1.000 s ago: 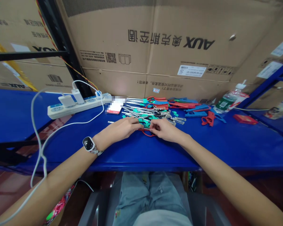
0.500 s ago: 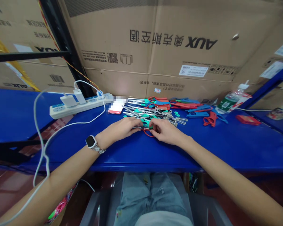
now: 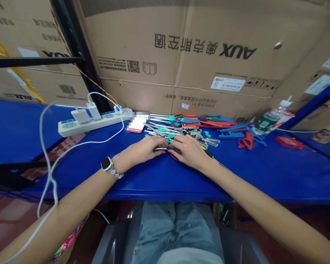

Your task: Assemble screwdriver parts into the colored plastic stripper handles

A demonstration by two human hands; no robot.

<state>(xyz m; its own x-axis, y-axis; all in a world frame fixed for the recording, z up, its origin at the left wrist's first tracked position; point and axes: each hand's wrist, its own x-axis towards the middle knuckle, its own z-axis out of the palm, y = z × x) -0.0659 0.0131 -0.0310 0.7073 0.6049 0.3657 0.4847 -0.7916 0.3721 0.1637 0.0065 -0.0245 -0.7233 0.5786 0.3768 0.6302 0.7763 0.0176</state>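
My left hand (image 3: pixel 151 146), closed, pinches a thin metal-tubed piece in front of the pile; it looks like a long-necked lighter (image 3: pixel 160 149). My right hand (image 3: pixel 187 150) is closed at the other end of that piece, fingertips nearly touching the left ones. A red loop (image 3: pixel 174 157) shows below the right fingers. Under the right wrist a black-and-yellow handle with a thin shaft, like a screwdriver (image 3: pixel 209 154), points right; whether the hand grips it is hidden. Just behind the hands lies a pile of metal tubes with green parts (image 3: pixel 165 129).
Red and blue plastic handle shells (image 3: pixel 232 131) lie to the right, near a bottle (image 3: pixel 266 121) and a red box (image 3: pixel 289 142). A white power strip (image 3: pixel 82 126) with trailing cable stands left. A large carton (image 3: pixel 198 22) rises behind the blue table (image 3: pixel 154 181).
My right hand has shifted slightly left and turned its back upward, closer to my left hand. The black-and-yellow handle and its shaft now show under the right wrist.
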